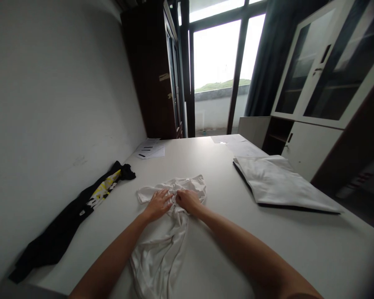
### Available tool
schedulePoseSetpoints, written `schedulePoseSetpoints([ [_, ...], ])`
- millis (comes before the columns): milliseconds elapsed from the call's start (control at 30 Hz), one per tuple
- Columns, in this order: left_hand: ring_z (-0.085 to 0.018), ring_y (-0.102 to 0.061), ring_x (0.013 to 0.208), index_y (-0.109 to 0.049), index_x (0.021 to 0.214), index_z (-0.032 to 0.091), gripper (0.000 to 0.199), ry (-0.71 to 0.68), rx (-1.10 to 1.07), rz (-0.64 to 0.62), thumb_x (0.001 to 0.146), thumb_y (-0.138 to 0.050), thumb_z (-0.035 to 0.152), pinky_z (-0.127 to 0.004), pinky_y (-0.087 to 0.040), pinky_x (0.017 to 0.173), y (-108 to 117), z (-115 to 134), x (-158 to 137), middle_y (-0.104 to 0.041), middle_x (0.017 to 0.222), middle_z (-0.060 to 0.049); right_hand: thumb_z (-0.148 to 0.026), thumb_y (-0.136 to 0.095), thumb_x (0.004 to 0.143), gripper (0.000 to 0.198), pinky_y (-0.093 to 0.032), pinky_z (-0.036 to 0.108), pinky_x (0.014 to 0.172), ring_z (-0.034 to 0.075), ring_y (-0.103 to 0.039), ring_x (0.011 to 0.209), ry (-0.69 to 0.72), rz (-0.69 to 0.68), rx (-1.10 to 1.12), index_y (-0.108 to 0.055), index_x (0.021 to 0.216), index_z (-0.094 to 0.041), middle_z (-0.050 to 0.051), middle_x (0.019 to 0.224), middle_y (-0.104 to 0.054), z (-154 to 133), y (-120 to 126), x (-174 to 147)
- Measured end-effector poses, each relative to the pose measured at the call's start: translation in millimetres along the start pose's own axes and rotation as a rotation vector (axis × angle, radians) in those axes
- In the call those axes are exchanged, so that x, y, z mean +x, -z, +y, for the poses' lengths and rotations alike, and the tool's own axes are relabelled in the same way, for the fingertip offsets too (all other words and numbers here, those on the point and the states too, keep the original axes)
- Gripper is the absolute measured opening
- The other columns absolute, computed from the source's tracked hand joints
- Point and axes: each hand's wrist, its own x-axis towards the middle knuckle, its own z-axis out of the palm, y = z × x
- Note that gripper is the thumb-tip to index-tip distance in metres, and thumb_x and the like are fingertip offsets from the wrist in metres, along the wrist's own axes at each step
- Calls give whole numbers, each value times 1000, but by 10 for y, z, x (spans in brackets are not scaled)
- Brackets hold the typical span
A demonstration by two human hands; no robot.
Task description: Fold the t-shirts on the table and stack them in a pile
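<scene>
A crumpled white garment [162, 255] lies lengthwise on the table before me, bunched narrow at its middle and spread wider at the far end. My left hand [158, 204] rests on its bunched part with the fingers stretched out over the cloth. Close beside it, my right hand [188, 200] is closed, its fingers curled into the same gathered fabric. The two hands nearly meet at the bunch. Folds hide the exact kind of garment, and its near end runs out of the bottom of the view.
Along the left wall lies a black garment [65, 224] with a yellow and white patterned part. Printed papers [150, 148] sit at the far left of the white table [224, 249]. A folded white cloth with a dark underside [277, 182] lies at right. Cabinets [314, 74] stand beyond.
</scene>
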Motion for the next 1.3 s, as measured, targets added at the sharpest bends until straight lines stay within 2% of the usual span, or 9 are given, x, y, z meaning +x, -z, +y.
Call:
schedulePoseSetpoints([
  [67, -30, -28, 153, -51, 151, 35, 49, 0, 8, -14, 104, -46, 49, -60, -18, 123, 12, 32, -4, -36, 165, -7, -36, -48, 102, 31, -50, 31, 83, 26, -72, 94, 34, 8, 15, -75, 106, -21, 11, 104, -76, -3, 5, -9],
  [233, -26, -27, 154, -52, 150, 34, 46, -101, -19, -1, 107, -42, 44, -57, -13, 126, 19, 132, 4, -37, 164, -5, -63, -49, 100, 48, -49, 30, 84, 25, -71, 96, 7, 53, 62, -74, 103, -21, 10, 106, -75, 0, -8, -16],
  [467, -26, -36, 150, -55, 149, 34, 45, -101, -88, 1, 104, -45, 34, -57, -16, 125, 39, 145, 26, -44, 160, -4, -37, -53, 101, 29, -45, 25, 85, 21, -68, 102, -56, 60, 109, -75, 98, -20, 8, 107, -75, 56, -64, 64],
  [633, -24, -49, 141, -65, 138, 34, 42, -75, -164, 65, 98, -54, 31, -51, -20, 126, 69, 90, 34, -57, 150, -3, -46, -58, 99, 30, -44, 27, 86, 22, -68, 102, -34, 62, 122, -73, 107, -21, 8, 111, -74, 63, -79, 63],
  [800, -27, -41, 147, -56, 148, 29, 51, -60, -119, 55, 99, -55, 41, -53, -20, 125, 42, 71, 28, -49, 156, -8, -31, -61, 93, 16, -42, 25, 87, 19, -66, 98, 40, 51, 164, -72, 100, -22, 4, 106, -73, 76, -90, 96],
  [900, -29, -33, 152, -47, 154, 28, 63, -50, -69, 15, 99, -52, 58, -54, -19, 124, 21, 68, 10, -41, 162, -10, -25, -54, 91, 13, -43, 23, 78, 16, -64, 86, -37, 122, 311, -66, 92, -21, 2, 94, -71, 154, -81, 190],
  [1000, -31, -29, 153, -46, 155, 32, 70, -28, -49, 4, 95, -53, 68, -54, -17, 124, 9, 53, -7, -36, 165, -8, -27, -44, 89, 13, -44, 22, 66, 15, -58, 72, -193, 281, 602, -55, 83, -22, -1, 75, -63, 330, -28, 316],
  [1167, -34, -28, 153, -52, 149, 35, 62, 57, -85, 14, 94, -57, 64, -60, -15, 122, 39, -107, -10, -39, 163, -8, -31, -39, 86, 12, -40, 21, 52, 13, -46, 55, -420, 565, 1068, -38, 76, -25, -7, 62, -42, 887, 179, 433],
  [1300, -36, -29, 151, -62, 138, 34, 53, 186, -86, 133, 91, -66, 57, -60, -13, 122, 88, -405, -39, -47, 157, -10, -38, -38, 94, 18, -49, 24, 56, 13, -47, 52, -512, 662, 1118, -36, 80, -25, -7, 62, -41, 1439, 336, 363],
])
